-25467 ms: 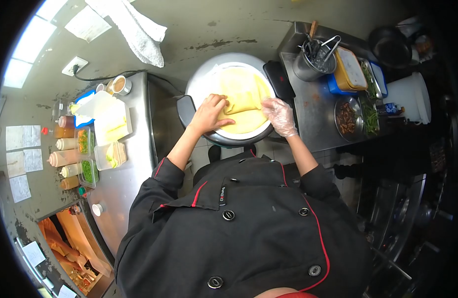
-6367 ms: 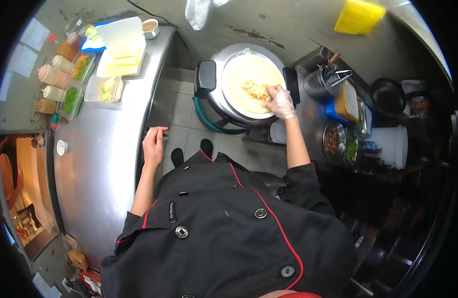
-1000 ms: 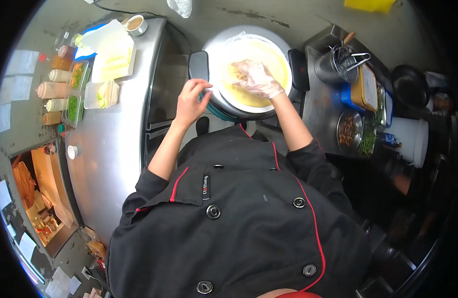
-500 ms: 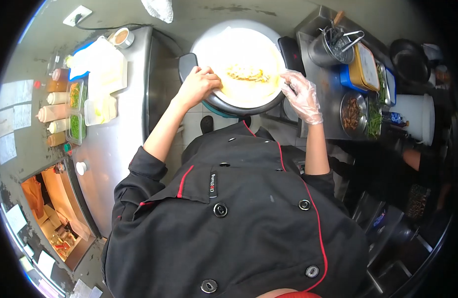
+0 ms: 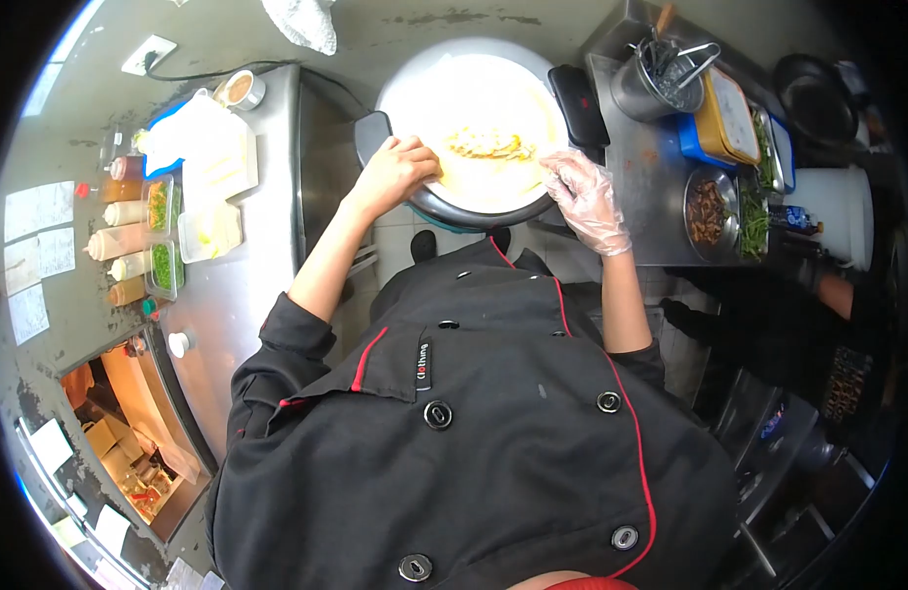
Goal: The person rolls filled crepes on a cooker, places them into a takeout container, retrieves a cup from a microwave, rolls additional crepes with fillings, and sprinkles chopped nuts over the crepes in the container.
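Observation:
A wide round pan (image 5: 422,74) with dark side handles stands in front of me, its pale surface washed out by glare. On it lies a thin yellowish crepe (image 5: 488,185), with a strip of chopped filling (image 5: 488,146) across its middle. My left hand (image 5: 400,175), ungloved, has its fingers curled and closed on the crepe's left edge. Opposite it, my right hand (image 5: 584,202) wears a clear plastic glove and pinches the crepe's right edge. Glare hides exactly how much of the edge each hand grips.
At left, a steel counter (image 5: 247,226) holds sauce bottles (image 5: 115,241), containers of chopped vegetables (image 5: 162,270) and a small cup (image 5: 242,90). The right counter has a metal pot of utensils (image 5: 656,87), a bowl of brown pieces (image 5: 710,211) and trays. Another person's arm (image 5: 836,295) shows at far right.
My right hand has moved inward, to the left, and its fingertips now meet the crepe's edge nearer the filling. My left hand stays in place. The view has shifted slightly.

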The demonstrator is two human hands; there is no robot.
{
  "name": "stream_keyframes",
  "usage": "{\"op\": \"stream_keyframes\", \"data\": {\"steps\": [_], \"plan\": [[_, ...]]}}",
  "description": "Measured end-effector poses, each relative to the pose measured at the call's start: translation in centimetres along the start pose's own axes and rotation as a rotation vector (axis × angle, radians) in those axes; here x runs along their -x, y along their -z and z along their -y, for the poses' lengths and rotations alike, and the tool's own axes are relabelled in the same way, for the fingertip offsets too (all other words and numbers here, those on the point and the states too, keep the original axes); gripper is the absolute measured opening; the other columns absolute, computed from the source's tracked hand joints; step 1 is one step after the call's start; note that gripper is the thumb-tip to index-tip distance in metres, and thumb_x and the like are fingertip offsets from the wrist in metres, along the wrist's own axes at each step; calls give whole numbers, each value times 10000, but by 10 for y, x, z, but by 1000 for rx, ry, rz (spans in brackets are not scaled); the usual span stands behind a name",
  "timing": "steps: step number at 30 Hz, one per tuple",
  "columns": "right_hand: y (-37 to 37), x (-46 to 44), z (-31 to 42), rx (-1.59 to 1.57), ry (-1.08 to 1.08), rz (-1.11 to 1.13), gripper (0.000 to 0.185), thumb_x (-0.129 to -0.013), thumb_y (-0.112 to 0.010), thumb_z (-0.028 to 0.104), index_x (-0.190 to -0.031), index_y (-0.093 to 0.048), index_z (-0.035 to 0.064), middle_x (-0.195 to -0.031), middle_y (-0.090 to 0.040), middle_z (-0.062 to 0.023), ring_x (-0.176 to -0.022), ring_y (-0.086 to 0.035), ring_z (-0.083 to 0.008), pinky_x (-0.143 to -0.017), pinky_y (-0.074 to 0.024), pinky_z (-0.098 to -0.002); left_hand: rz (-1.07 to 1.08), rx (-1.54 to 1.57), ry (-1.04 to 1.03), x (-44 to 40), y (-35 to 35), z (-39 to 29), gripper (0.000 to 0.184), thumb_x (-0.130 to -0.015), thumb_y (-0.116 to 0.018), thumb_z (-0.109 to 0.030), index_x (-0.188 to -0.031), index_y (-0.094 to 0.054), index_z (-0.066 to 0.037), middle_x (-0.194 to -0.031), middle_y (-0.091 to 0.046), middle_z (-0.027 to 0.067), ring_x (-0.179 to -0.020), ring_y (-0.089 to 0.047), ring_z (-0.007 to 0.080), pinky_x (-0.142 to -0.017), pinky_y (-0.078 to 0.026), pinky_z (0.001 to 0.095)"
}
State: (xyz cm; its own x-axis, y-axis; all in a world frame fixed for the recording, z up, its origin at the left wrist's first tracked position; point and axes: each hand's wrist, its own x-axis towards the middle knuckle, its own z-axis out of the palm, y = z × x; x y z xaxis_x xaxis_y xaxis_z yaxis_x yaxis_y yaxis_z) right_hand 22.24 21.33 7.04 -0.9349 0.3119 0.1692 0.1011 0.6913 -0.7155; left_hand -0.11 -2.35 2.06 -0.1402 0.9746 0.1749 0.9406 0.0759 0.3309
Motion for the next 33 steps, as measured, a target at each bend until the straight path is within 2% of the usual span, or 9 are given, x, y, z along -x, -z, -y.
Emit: {"op": "stream_keyframes", "data": {"steps": [8, 11, 14, 17, 20, 23, 26, 33], "plan": [[0, 1, -6, 17, 9, -8, 200, -890, -683, 109, -1063, -703, 10, -1084, -674, -133, -1029, -655, -286, -915, -508, -363, 17, 14, 46, -2, 0, -3, 130, -817, -686, -134, -937, -644, -105, -974, -642, 22, -980, -573, 210, -819, -424, 360], [0, 5, -12, -78, -36, -65, 156, -862, -679, 80, -1006, -696, 25, -1073, -675, -140, -974, -661, -315, -877, -518, -384, 12, 24, 79, -4, -1, -6, 123, -825, -672, -144, -931, -630, -99, -952, -630, 43, -960, -571, 225, -810, -422, 364], [0, 9, -19, -33, -24, -116, 148, -860, -683, 78, -1000, -698, 33, -1056, -679, -134, -951, -665, -311, -860, -525, -384, -60, 26, 74, -5, -3, -9, 96, -807, -671, -172, -863, -625, -109, -885, -612, 23, -928, -584, 213, -799, -448, 381], [4, 15, -27, 89, -20, -141, 154, -858, -689, 75, -1007, -697, 37, -1052, -680, -133, -952, -667, -308, -852, -529, -385, -48, 12, 103, -7, 1, -17, 79, -820, -676, -148, -876, -636, -108, -920, -629, 38, -928, -576, 230, -794, -425, 368], [8, 20, -33, 85, -117, -131, 208, -881, -688, 98, -1079, -710, 42, -1120, -685, -127, -1052, -662, -269, -948, -515, -369, -170, 47, 110, -19, -14, -34, 82, -814, -701, -170, -857, -652, -119, -909, -632, 30, -919, -582, 232, -795, -437, 375], [7, 23, -39, 122, -50, -223, 187, -849, -701, 66, -1035, -707, 47, -1074, -682, -145, -990, -668, -314, -881, -535, -381, -273, 102, 91, -40, -48, -58, 168, -788, -756, -246, -864, -669, -124, -893, -626, 43, -915, -586, 236, -802, -448, 394], [7, 27, -44, 23, -73, -249, 197, -847, -702, 62, -1044, -713, 52, -1074, -686, -152, -998, -669, -315, -887, -538, -383, -272, 32, 76, -65, -54, -90, 185, -790, -756, -266, -875, -678, -120, -891, -625, 48, -917, -586, 239, -808, -445, 410], [12, 42, -45, 75, -101, -301, 198, -836, -697, 37, -1033, -712, 49, -1063, -690, -149, -986, -675, -315, -867, -546, -385, -133, -65, 107, -84, -58, -104, 231, -757, -765, -298, -868, -685, -112, -888, -630, 43, -928, -583, 242, -799, -432, 435]]}}
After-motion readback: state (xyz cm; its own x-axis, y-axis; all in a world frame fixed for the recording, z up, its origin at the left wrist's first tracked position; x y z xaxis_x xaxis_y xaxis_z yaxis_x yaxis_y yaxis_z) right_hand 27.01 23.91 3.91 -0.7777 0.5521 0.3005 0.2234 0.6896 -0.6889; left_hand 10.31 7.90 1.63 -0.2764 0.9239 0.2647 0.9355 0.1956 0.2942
